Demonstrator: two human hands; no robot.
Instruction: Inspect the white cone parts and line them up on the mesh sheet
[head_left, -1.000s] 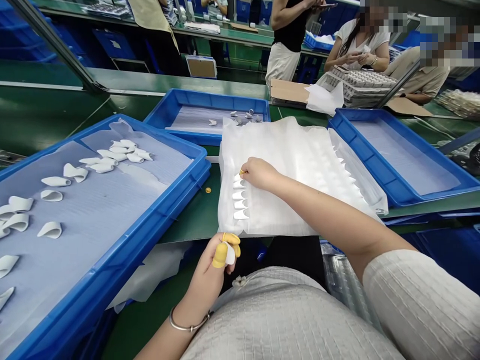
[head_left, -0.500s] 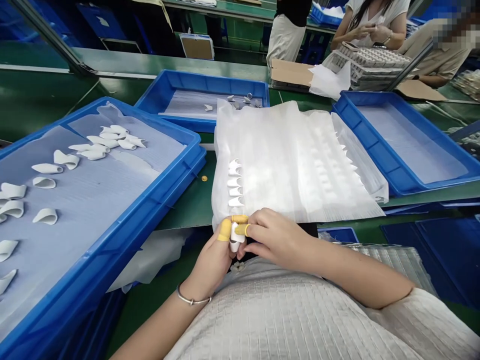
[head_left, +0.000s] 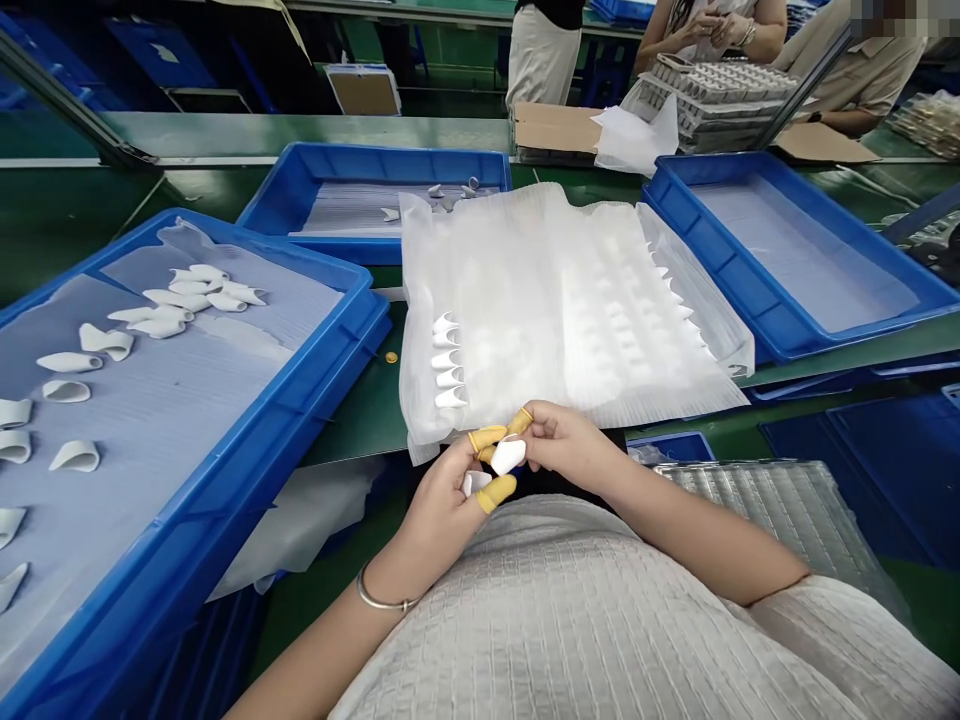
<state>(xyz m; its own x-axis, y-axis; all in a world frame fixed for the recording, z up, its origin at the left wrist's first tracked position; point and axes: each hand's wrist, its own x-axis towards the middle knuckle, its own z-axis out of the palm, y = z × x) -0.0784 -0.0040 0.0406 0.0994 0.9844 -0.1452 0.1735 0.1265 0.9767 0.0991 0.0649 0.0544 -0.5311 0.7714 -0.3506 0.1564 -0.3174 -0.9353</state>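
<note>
My left hand (head_left: 448, 500), with yellow finger cots on its fingers, is closed around a small white hollow piece (head_left: 475, 482). A second white piece (head_left: 508, 456) is pinched between the fingertips of both hands. My right hand (head_left: 566, 445) is closed on it from the right, also wearing yellow cots. Both hands are just in front of a white sheet (head_left: 502, 290). Along the sheet's left side lies a row of several similar white pieces (head_left: 448, 377), pointed and open-ended. More pieces show as bumps under the sheet's right part.
A blue tray (head_left: 300, 420) at left holds several loose white pieces (head_left: 180, 300). Another blue tray (head_left: 300, 165) behind has a few pieces, and a lined blue tray (head_left: 780, 335) stands at right. A clear ribbed tray (head_left: 780, 510) lies lower right. People work across the bench.
My hands have turned and shifted slightly right, and my left thumb has swung down. Two white pieces now show separately at the fingers. The whole view has shifted a little.
</note>
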